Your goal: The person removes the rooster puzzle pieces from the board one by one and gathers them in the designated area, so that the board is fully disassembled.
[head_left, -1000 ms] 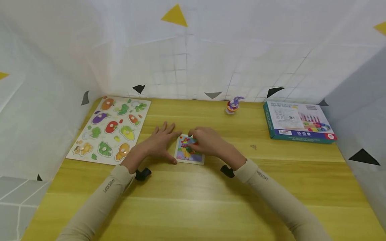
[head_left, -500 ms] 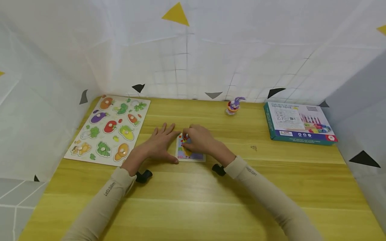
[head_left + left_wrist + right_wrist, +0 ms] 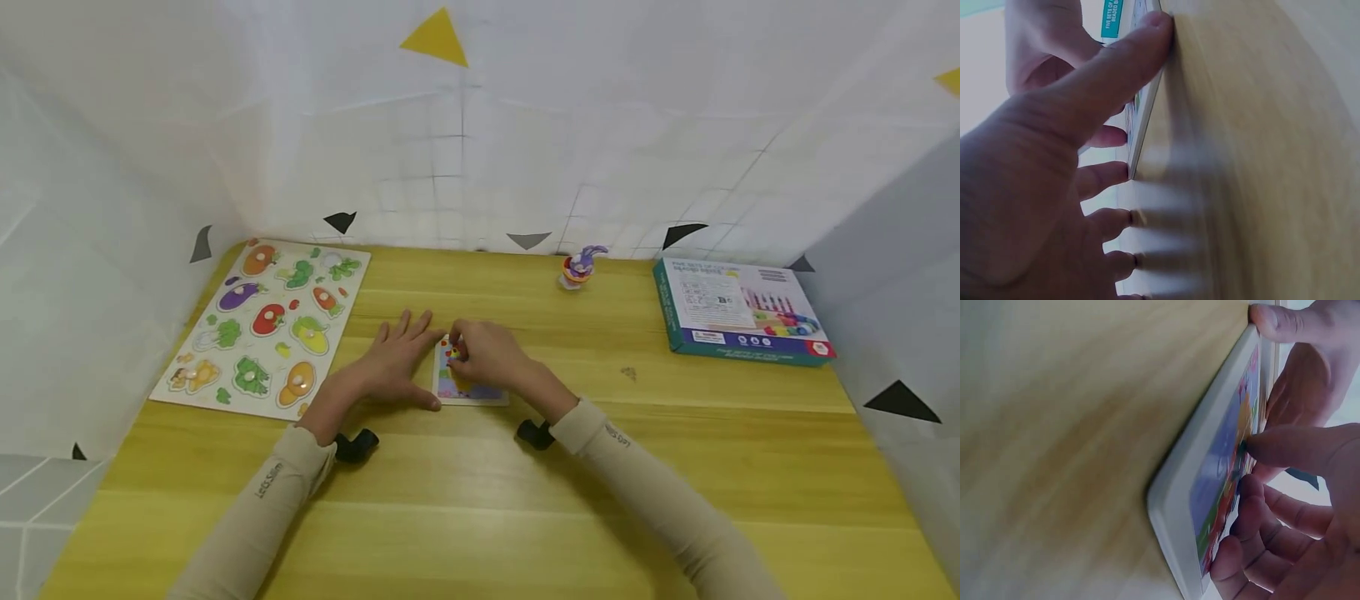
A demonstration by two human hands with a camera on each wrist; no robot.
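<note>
A small square picture board (image 3: 485, 395) with a pale border and a colourful bird picture lies on the wooden table, seemingly a puzzle. My left hand (image 3: 390, 364) is spread flat at its left side. In the left wrist view the thumb (image 3: 1141, 47) touches the board's near edge, and a fingertip meets its far corner. My right hand (image 3: 487, 354) is over the picture with its fingers bent. Its thumb (image 3: 1266, 447) and fingertips touch the picture in the right wrist view. Whether a loose piece is between them cannot be made out. Part of the bird is hidden by the right hand.
A vegetable peg puzzle (image 3: 262, 331) lies at the left. A purple rabbit figure (image 3: 577, 268) stands at the back, and a teal-edged toy box (image 3: 738, 312) lies at the far right. White cloth (image 3: 555, 125) hangs behind the table (image 3: 450, 517).
My right hand has shifted left across the picture toward its upper left part, covering more of the bird. The left hand has stayed at the board's left side.
</note>
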